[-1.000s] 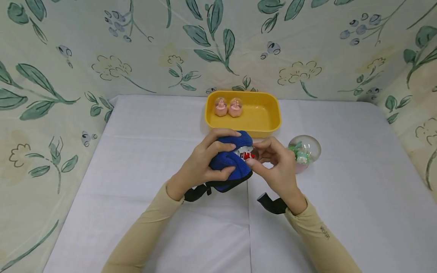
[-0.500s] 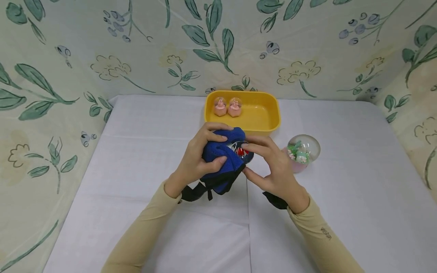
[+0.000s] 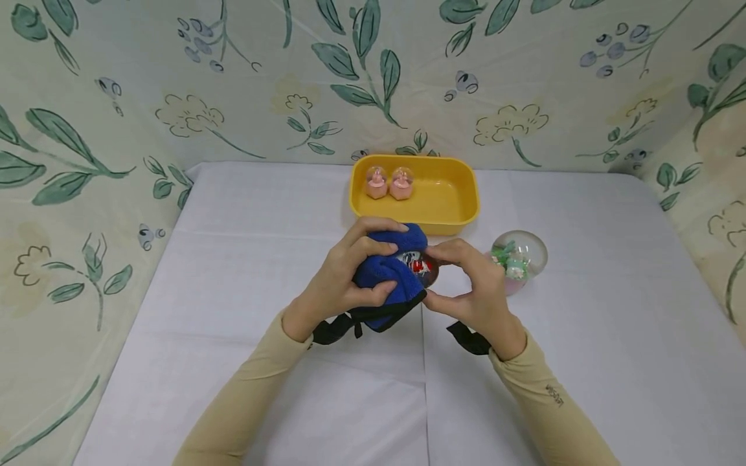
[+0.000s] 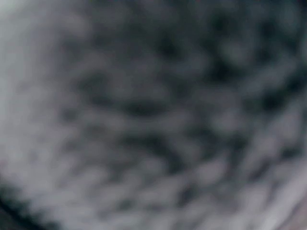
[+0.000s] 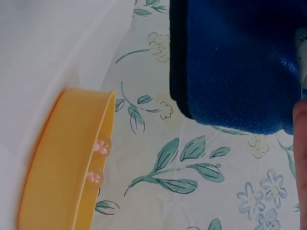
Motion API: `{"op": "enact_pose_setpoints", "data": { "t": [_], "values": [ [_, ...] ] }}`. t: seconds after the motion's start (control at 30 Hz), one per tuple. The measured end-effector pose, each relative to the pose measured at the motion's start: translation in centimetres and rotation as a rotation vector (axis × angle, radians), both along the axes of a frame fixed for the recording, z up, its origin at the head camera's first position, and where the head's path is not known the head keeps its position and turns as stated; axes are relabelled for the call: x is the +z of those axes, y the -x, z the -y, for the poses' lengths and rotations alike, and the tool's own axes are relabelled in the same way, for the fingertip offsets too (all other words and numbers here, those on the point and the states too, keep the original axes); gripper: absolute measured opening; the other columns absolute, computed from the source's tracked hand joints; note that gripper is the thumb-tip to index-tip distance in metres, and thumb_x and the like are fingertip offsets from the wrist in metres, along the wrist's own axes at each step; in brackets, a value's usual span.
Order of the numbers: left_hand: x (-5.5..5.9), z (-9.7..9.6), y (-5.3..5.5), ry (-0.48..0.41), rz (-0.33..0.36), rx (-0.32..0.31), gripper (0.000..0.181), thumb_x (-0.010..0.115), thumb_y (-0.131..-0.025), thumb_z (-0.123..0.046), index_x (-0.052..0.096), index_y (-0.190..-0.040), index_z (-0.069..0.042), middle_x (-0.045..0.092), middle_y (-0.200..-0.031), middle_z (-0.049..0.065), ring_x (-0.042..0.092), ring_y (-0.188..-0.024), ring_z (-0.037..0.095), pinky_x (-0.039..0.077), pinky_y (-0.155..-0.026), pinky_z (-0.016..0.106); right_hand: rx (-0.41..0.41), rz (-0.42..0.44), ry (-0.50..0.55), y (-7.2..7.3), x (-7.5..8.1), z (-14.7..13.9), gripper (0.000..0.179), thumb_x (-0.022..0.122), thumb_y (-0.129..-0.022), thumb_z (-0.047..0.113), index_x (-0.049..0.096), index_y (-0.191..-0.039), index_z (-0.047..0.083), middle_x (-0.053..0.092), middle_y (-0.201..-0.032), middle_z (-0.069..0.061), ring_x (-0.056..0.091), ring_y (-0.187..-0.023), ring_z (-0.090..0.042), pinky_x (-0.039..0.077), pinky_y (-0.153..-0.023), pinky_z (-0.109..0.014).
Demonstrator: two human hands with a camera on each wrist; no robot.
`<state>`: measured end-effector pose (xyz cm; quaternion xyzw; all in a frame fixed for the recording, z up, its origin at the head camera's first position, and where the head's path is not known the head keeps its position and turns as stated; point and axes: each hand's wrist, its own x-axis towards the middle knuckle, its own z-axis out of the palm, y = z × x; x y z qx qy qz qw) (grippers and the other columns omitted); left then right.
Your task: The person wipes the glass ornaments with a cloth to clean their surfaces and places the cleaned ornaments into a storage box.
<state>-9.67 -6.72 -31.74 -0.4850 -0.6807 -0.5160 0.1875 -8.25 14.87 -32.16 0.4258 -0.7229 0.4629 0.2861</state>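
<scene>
Mid-frame, the left hand (image 3: 340,275) grips a blue cloth (image 3: 379,266) around a globe (image 3: 421,266). Its bare end faces right, held between the curved fingers of the right hand (image 3: 480,288), the nearer one.

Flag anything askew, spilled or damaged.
Nothing stands out: two pink globes stand upright in the yellow tray, the green-decorated globe looks intact, and no spill shows. The globe in the blue cloth is partly hidden, so its condition is uncertain.

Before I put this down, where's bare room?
Bare: right half of the tray, beside the pink globes; the table left of your left hand; the table right of the large globe. Crowded: before the tray, with cloth, right hand, large globe.
</scene>
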Motion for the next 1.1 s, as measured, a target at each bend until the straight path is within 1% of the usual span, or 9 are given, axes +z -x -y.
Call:
{"op": "enact_pose_setpoints", "data": {
  "t": [0.1, 0.2, 0.37, 0.47, 0.53, 0.7, 0.83, 0.97, 1.1],
  "values": [
    [0.04, -0.02, -0.04, 0.012, -0.011, -0.002, 0.034, 0.053, -0.096, -0.037, 0.045, -0.111, -0.007, 0.046, -0.123, 0.024, 0.048, -0.113, 0.038, 0.048, -0.093, 0.04, -0.004, 0.049, 0.034, 0.01, -0.09, 0.07, 0.053, 0.069, -0.086, 0.037, 0.059, -0.101, -0.013, 0.065, -0.09, -0.02, 0.062, -0.076, -0.017, 0.052, -0.074, -0.017],
    [0.0, -0.07, -0.04, 0.015, -0.02, -0.005, 0.034, 0.053, -0.096, -0.036, 0.045, -0.111, -0.007, 0.046, -0.123, 0.024, 0.047, -0.113, 0.038, 0.048, -0.094, 0.039, 0.01, 0.136, 0.073, -0.13, -0.14, 0.18, 0.055, 0.07, -0.085, 0.038, 0.058, -0.1, -0.013, 0.065, -0.088, -0.019, 0.061, -0.07, -0.013, 0.053, -0.068, -0.017],
    [-0.13, -0.21, 0.0, 0.025, -0.057, -0.022, 0.031, 0.055, -0.095, -0.032, 0.046, -0.112, -0.007, 0.046, -0.124, 0.023, 0.048, -0.114, 0.037, 0.046, -0.096, 0.041, 0.036, 0.395, 0.189, -0.49, -0.25, 0.32, 0.051, 0.072, -0.084, 0.035, 0.058, -0.097, -0.012, 0.065, -0.086, -0.007, 0.06, -0.068, -0.009, 0.053, -0.062, -0.018],
    [-0.29, -0.26, 0.05, 0.02, -0.055, -0.012, 0.031, 0.055, -0.096, -0.032, 0.047, -0.11, -0.007, 0.047, -0.123, 0.022, 0.049, -0.113, 0.037, 0.046, -0.096, 0.04, 0.024, 0.485, 0.203, -0.54, -0.28, 0.26, 0.047, 0.073, -0.085, 0.032, 0.059, -0.097, -0.011, 0.065, -0.084, -0.005, 0.06, -0.068, -0.009, 0.053, -0.062, -0.018],
    [-0.38, -0.27, 0.13, 0.001, -0.033, 0.0, 0.031, 0.054, -0.096, -0.034, 0.048, -0.108, -0.006, 0.048, -0.122, 0.023, 0.049, -0.112, 0.037, 0.046, -0.095, 0.04, 0.0, 0.471, 0.154, -0.45, -0.26, 0.25, 0.047, 0.07, -0.087, 0.035, 0.06, -0.1, -0.009, 0.066, -0.085, -0.007, 0.061, -0.069, -0.01, 0.054, -0.062, -0.019],
    [-0.53, -0.17, 0.51, -0.06, 0.015, 0.02, 0.033, 0.055, -0.095, -0.035, 0.048, -0.105, -0.004, 0.05, -0.119, 0.023, 0.051, -0.11, 0.037, 0.046, -0.094, 0.043, -0.06, 0.316, 0.026, -0.24, -0.27, 0.37, 0.058, 0.06, -0.091, 0.045, 0.055, -0.117, -0.008, 0.067, -0.1, -0.015, 0.065, -0.077, -0.018, 0.054, -0.07, -0.02],
    [-0.6, -0.01, 0.7, -0.089, 0.042, 0.042, 0.038, 0.056, -0.094, -0.037, 0.048, -0.106, -0.002, 0.05, -0.119, 0.024, 0.051, -0.11, 0.036, 0.045, -0.095, 0.045, -0.023, 0.24, 0.011, -0.29, -0.15, 0.43, 0.062, 0.059, -0.092, 0.043, 0.048, -0.124, -0.008, 0.059, -0.117, -0.019, 0.062, -0.094, -0.025, 0.052, -0.082, -0.024],
    [-0.61, 0.17, 0.74, -0.111, 0.07, 0.058, 0.042, 0.056, -0.093, -0.04, 0.048, -0.106, -0.001, 0.05, -0.119, 0.025, 0.052, -0.11, 0.035, 0.045, -0.095, 0.045, 0.011, 0.139, -0.043, -0.22, 0.01, 0.39, 0.054, 0.061, -0.092, 0.038, 0.05, -0.121, -0.007, 0.054, -0.122, -0.021, 0.055, -0.108, -0.028, 0.048, -0.09, -0.025],
    [-0.49, 0.15, 0.65, -0.105, 0.07, 0.033, 0.042, 0.056, -0.093, -0.04, 0.047, -0.106, 0.0, 0.049, -0.119, 0.025, 0.051, -0.11, 0.035, 0.045, -0.095, 0.044, 0.013, 0.021, -0.075, 0.02, 0.05, 0.16, 0.048, 0.062, -0.092, 0.033, 0.053, -0.116, -0.008, 0.057, -0.117, -0.023, 0.055, -0.107, -0.028, 0.045, -0.093, -0.023]
  ]
}}
